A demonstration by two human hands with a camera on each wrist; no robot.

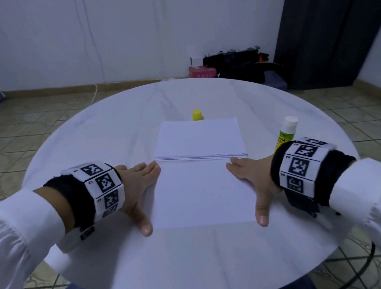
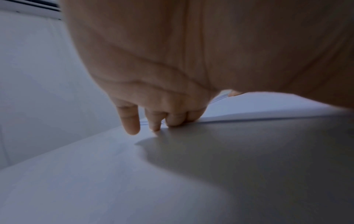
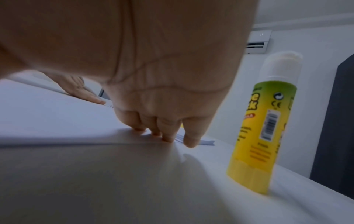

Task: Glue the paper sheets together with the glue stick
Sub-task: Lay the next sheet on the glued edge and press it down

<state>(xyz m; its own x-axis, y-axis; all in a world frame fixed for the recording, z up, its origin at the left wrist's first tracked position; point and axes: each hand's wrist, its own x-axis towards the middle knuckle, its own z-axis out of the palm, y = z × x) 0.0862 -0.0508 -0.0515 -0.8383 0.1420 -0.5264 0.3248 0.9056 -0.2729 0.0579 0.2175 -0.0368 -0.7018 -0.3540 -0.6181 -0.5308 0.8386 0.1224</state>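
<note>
A single white sheet (image 1: 202, 192) lies flat on the round white table (image 1: 204, 267), just in front of a stack of white paper (image 1: 199, 140). My left hand (image 1: 139, 190) rests with straight fingers at the sheet's left edge, thumb pointing toward me; its fingertips (image 2: 153, 127) touch the sheet's far corner. My right hand (image 1: 249, 177) lies the same way along the right edge, its fingertips (image 3: 166, 137) on the paper. The uncapped yellow-green glue stick (image 1: 286, 134) (image 3: 264, 121) stands upright right of my right hand. Its yellow cap (image 1: 197, 115) sits behind the stack.
Beyond the table's far edge, a pink box (image 1: 201, 72) and black bags (image 1: 239, 66) lie on the tiled floor by the wall. A dark cabinet (image 1: 338, 16) stands at the right. A cable (image 1: 90, 47) hangs down the wall.
</note>
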